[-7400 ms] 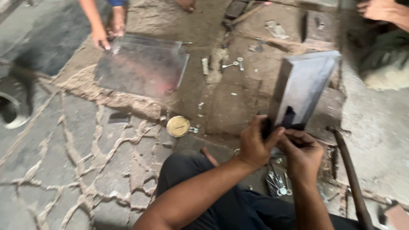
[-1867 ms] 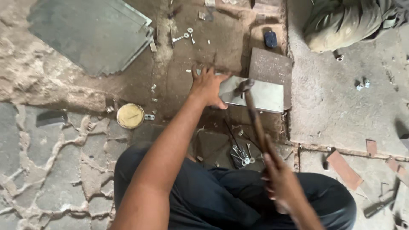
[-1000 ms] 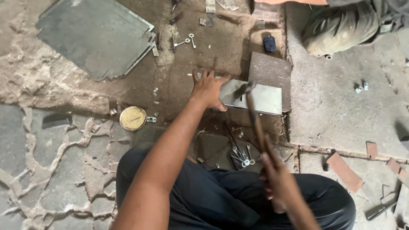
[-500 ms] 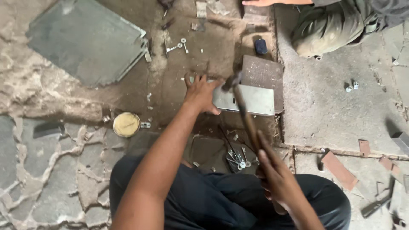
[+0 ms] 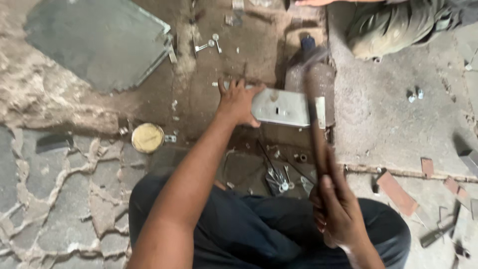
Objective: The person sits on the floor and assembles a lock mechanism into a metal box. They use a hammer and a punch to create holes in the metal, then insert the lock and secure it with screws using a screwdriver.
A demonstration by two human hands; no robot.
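My left hand (image 5: pixel 238 102) presses flat on the left end of a shiny rectangular metal plate (image 5: pixel 282 107) that lies on the dirt floor in front of my knees. My right hand (image 5: pixel 336 210) grips the wooden handle of a hammer (image 5: pixel 315 130). The hammer is raised, its head motion-blurred above a dark flat block (image 5: pixel 326 79) just beyond the plate. A small slot shows in the plate's middle.
A large grey metal sheet (image 5: pixel 97 42) lies at the upper left. A round yellow tin (image 5: pixel 147 137) sits left of my arm. Loose bolts (image 5: pixel 208 45) and small tools (image 5: pixel 280 180) lie around. Another person's leg (image 5: pixel 398 25) is at the upper right. Brick fragments (image 5: pixel 397 192) lie right.
Earlier both hands held the metal piece upright. It now lies flat under my left hand, and over the last second the hammer head has swung up and rightward above the plate.
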